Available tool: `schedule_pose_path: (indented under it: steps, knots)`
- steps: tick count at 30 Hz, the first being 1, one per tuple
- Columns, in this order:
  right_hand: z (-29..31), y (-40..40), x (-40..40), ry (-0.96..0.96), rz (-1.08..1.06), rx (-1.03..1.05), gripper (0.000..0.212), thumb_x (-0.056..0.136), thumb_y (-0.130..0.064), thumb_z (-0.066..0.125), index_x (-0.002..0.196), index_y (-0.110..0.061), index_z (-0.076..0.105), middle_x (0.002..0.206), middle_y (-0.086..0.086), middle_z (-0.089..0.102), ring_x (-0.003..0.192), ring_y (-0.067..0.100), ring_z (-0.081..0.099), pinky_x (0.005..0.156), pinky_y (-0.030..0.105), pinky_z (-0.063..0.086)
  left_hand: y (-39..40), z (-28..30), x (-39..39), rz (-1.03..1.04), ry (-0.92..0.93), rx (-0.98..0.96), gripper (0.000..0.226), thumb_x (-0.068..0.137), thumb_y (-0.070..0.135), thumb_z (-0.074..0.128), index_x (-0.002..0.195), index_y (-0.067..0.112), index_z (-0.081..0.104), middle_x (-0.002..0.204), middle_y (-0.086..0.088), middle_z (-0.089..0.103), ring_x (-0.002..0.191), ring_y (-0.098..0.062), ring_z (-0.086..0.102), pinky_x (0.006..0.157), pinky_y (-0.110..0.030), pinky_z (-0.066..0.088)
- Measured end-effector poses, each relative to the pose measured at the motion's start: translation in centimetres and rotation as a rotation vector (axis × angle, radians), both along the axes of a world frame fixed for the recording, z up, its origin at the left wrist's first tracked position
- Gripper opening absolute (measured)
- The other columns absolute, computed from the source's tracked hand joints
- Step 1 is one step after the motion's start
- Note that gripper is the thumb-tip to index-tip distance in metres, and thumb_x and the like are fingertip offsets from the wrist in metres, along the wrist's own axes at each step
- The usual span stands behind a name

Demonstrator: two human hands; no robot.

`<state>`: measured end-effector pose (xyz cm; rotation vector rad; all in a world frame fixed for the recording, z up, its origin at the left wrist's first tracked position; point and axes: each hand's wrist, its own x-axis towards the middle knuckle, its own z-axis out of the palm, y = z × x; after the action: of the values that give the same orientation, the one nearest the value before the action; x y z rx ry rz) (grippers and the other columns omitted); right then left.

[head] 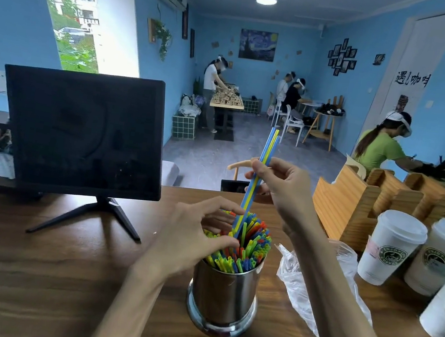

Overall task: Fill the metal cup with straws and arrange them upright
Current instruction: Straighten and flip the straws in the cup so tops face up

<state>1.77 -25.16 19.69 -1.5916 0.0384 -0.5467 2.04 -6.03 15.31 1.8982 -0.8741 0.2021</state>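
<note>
- The metal cup [223,297] stands upright on the wooden worktop [43,271], near its front edge and in front of the person, so both hands reach it easily.
- The cup is already crowded with colored straws [244,245]; they stand mostly upright and fan out a little at the top.
- The right hand [284,188] is above the cup, and its grip is closed in a pinch on 3 long straws [258,179], 2 blue and 1 yellow. It holds them near the middle, probably so the lower ends can be steered.
- These 3 straws lean a little, with the lower ends going down among the straws in the cup; how deep they go, I cannot tell.
- The left hand [192,235] is at the left side of the bundle. Its fingers are curled against the straw tops and the thumb lies across them, seemingly to push them aside and keep a gap for the new ones.
- A crumpled clear plastic bag [297,279] lies on the worktop just to the right of the cup.
- 3 white paper cups [390,249] with lids and a wooden holder [360,199] stand farther right, and a dark monitor [83,131] stands to the left.
</note>
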Motion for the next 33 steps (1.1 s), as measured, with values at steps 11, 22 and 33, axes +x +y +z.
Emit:
schedule_pose_path:
  steps: [11,22,33]
  knots:
    - [-0.4,-0.1,-0.2,0.068,0.159,-0.138,0.023,0.092,-0.02,0.072,0.113,-0.009,0.07,0.086,0.006,0.078,0.072,0.02,0.075,0.062,0.03,0.06,-0.3,-1.4,0.6,0.127,-0.142,-0.046,0.048,0.069,0.032,0.092,0.112,0.04,0.072,0.092,0.017,0.076,0.083,0.001,0.072,0.076,-0.026,0.062]
    - [-2.3,0.6,-0.3,0.041,0.072,-0.5,0.016,0.087,-0.024,0.08,0.099,-0.016,0.075,0.088,-0.002,0.074,0.071,0.012,0.073,0.063,0.029,0.061,0.2,-1.2,1.7,0.161,-0.065,-0.13,0.032,0.086,0.029,0.079,0.115,0.041,0.069,0.102,0.021,0.072,0.1,-0.003,0.068,0.092,-0.03,0.056]
    - [-3.3,0.8,-1.0,0.137,0.129,-0.795,0.033,0.073,-0.038,0.088,0.056,-0.034,0.06,0.066,-0.009,0.067,0.063,0.002,0.057,0.064,0.029,0.048,-2.1,0.4,1.7,0.114,-0.027,-0.397,0.044,0.092,0.015,0.073,0.128,0.041,0.065,0.1,0.002,0.077,0.088,-0.012,0.076,0.081,-0.03,0.061]
